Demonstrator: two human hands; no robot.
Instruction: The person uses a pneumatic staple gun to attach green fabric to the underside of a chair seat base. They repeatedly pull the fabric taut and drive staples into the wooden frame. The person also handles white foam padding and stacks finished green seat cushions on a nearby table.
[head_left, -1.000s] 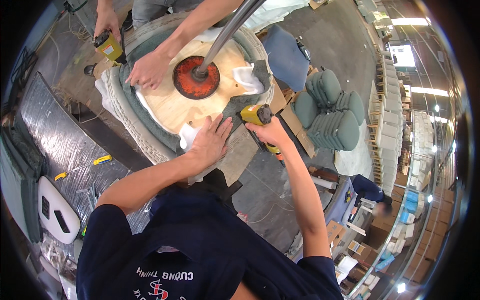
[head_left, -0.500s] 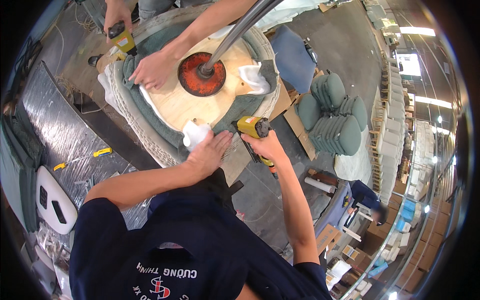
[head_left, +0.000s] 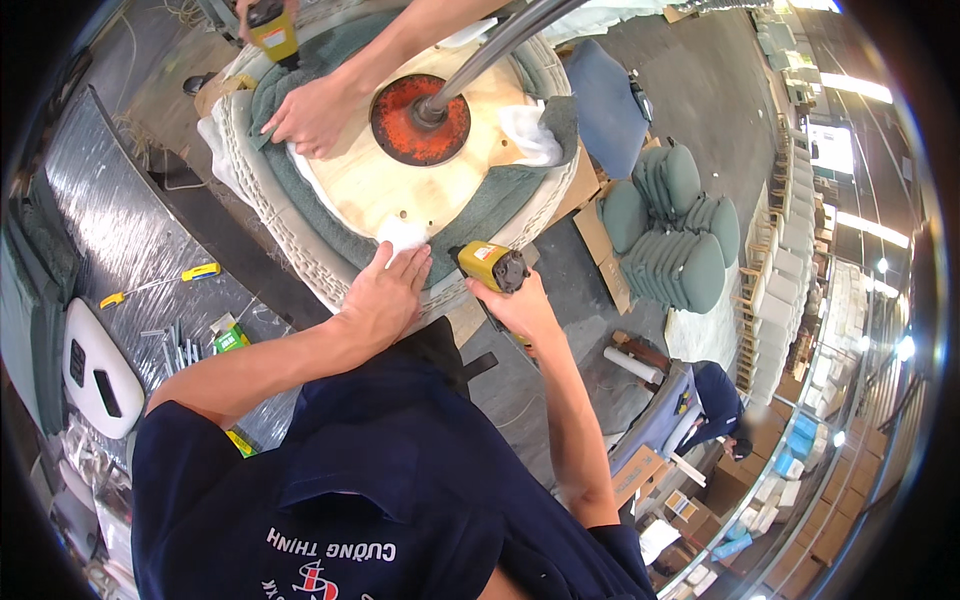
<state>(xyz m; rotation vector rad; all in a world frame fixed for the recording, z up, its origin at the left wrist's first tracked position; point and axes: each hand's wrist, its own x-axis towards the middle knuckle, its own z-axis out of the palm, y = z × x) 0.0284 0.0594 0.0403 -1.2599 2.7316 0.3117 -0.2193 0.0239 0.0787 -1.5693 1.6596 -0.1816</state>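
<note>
My left hand (head_left: 388, 298) lies with fingers stretched out on the near edge of a padded round seat, beside a white tuft of padding (head_left: 402, 233). My right hand (head_left: 522, 308) grips a yellow and black staple gun (head_left: 494, 266), its nose close to the green fabric (head_left: 290, 225) right of my left fingers. This fabric is folded over the rim of a plywood panel (head_left: 440, 200). A red round plate (head_left: 396, 112) with a metal pole sits on the plywood. Opposite me, a co-worker's hand (head_left: 312, 115) presses the fabric; their other hand holds another staple gun (head_left: 274, 35).
On the left, a film-wrapped table (head_left: 120, 225) carries a yellow-handled screwdriver (head_left: 160, 286) and staple strips (head_left: 180, 345). Stacked green cushions (head_left: 675, 265) stand on the right by cardboard. Another person (head_left: 715, 400) bends at a bench farther right.
My left hand and staple gun have shifted left along the seat's near edge. Less white padding shows there. The co-worker's staple gun has moved up, and my view has shifted slightly.
</note>
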